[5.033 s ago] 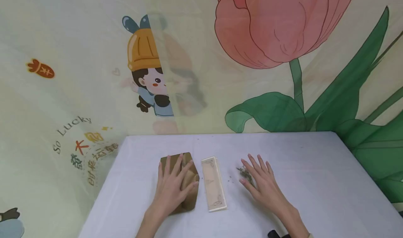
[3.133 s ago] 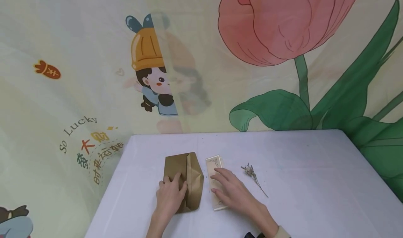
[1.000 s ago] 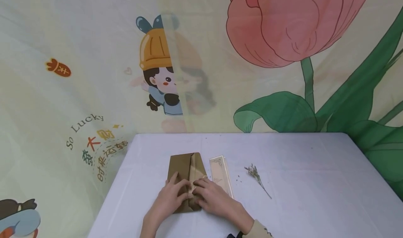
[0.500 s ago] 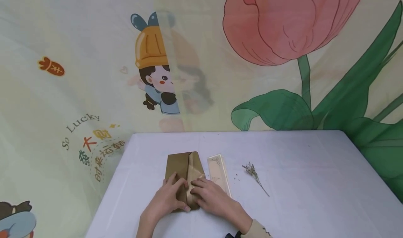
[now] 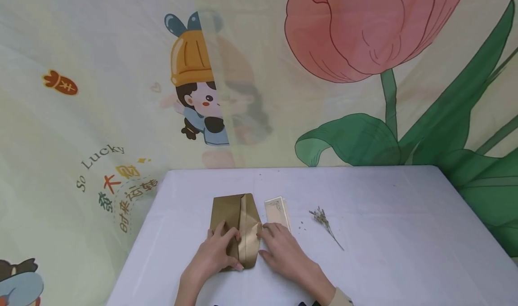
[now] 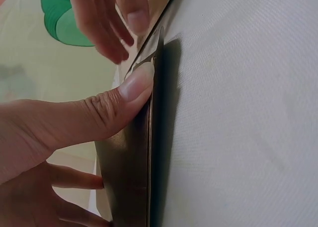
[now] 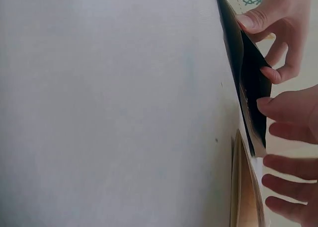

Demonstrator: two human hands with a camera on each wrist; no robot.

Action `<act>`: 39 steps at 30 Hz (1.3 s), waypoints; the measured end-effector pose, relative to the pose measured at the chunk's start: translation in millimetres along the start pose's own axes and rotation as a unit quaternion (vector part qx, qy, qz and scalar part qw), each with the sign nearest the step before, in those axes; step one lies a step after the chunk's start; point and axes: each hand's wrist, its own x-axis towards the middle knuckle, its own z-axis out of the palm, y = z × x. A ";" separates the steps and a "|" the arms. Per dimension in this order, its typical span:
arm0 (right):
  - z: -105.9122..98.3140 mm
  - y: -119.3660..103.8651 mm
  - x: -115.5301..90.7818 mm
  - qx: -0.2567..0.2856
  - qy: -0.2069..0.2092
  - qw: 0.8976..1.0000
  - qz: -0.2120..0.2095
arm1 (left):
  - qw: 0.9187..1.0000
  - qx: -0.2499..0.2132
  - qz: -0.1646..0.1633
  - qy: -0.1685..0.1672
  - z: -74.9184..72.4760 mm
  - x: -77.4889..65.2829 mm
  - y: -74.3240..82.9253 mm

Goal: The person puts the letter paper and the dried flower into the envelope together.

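A gold-brown paper envelope [image 5: 227, 209] lies on the table with its flap [image 5: 252, 216] opened out to the right. My left hand [image 5: 214, 250] holds the envelope, fingers bent over its left part. The left wrist view shows that thumb [image 6: 138, 82] pressing on the near edge. By the flap's right edge is my right hand [image 5: 283, 252]; in the right wrist view its thumb [image 7: 271, 107] touches the flap's edge and the other fingers stretch out loosely. A cream folded card [image 5: 275, 209] lies right of the envelope, its near part hidden by my right hand.
A dried flower sprig [image 5: 322, 220] lies to the right of the card, with small crumbs [image 5: 301, 226] between them. The white-covered table [image 5: 396, 234] ends at the back against a printed cloth [image 5: 259, 95].
My right hand moved from beside the sprig, over the card, to the flap, then slid right to its edge. My left hand went from lying flat to bent fingers, its thumb moving to the near edge.
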 end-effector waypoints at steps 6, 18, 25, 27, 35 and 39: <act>-6.4 4.9 -6.7 -0.007 0.049 0.996 0.078 | 1.000 -0.001 -0.003 0.000 0.1 0.1 -0.5; -8.6 18.4 -12.4 -0.013 0.077 0.979 0.189 | 1.000 -0.013 -0.013 -0.006 -0.8 -1.7 -0.1; -6.1 19.8 -11.4 -0.013 0.068 0.977 0.201 | 1.000 -0.015 -0.011 -0.007 0.6 -2.2 -0.5; -5.6 19.6 -10.5 -0.014 0.066 0.977 0.201 | 1.000 -0.015 -0.010 -0.006 0.9 -2.3 -0.2; -2.8 18.9 -6.7 -0.028 0.062 0.977 0.204 | 1.000 -0.015 -0.008 -0.002 1.3 -2.3 0.7; -1.7 19.4 -5.4 -0.032 0.065 0.976 0.203 | 1.000 -0.013 -0.009 -0.003 1.4 -1.9 0.4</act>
